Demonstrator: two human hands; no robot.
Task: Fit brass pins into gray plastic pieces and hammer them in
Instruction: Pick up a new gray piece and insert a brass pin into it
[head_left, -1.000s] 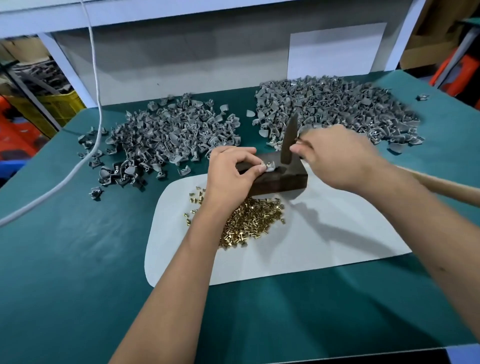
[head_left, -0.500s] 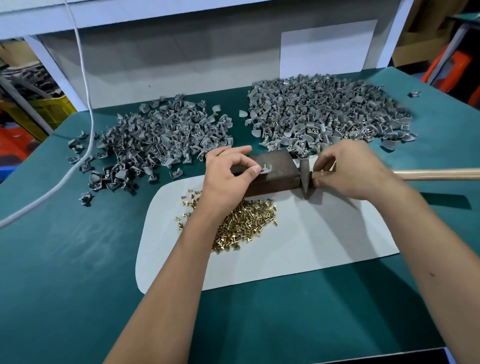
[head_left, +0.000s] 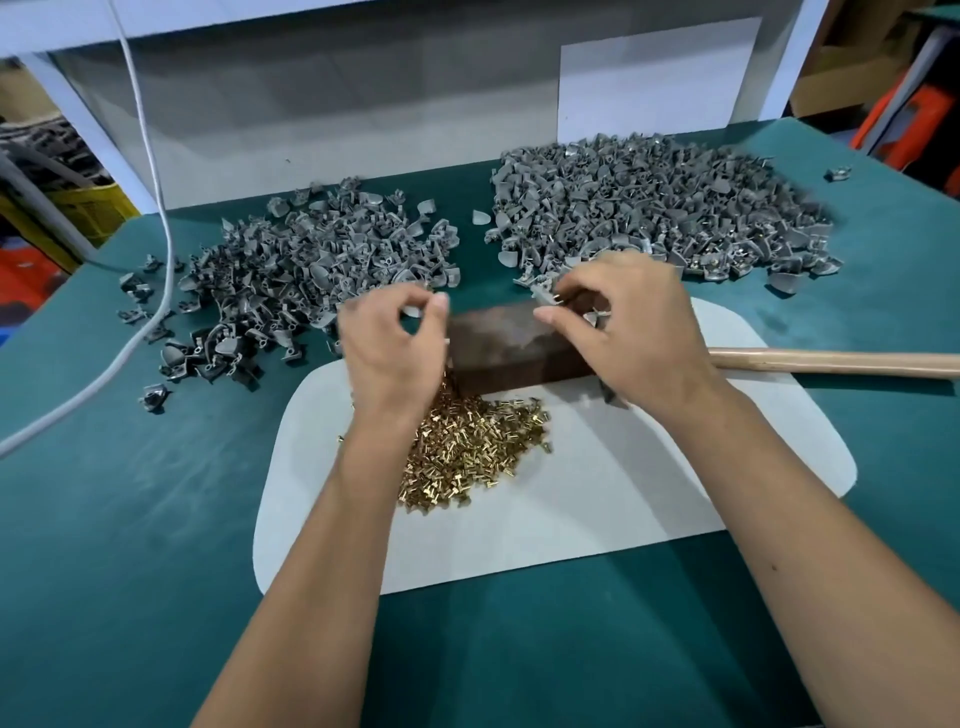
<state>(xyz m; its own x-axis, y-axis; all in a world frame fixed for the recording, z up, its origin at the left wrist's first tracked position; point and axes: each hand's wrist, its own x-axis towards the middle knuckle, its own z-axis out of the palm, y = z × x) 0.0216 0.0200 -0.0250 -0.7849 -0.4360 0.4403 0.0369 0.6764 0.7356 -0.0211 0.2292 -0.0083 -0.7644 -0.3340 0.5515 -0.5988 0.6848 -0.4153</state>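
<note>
Right hand (head_left: 634, 332) pinches pinned piece (head_left: 545, 299) off block (head_left: 514, 345), bound for far-right pile (head_left: 665, 208); left hand (head_left: 389, 338) curled, empty, hammer (head_left: 831, 361) parked.

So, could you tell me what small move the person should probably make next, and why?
Probably drop the gray piece pinched by the right hand onto the right-hand pile. A pin already shows in it, that pile's pieces show brass too, and the hammer lies on the table. The left hand hovers near the left pile.
</note>
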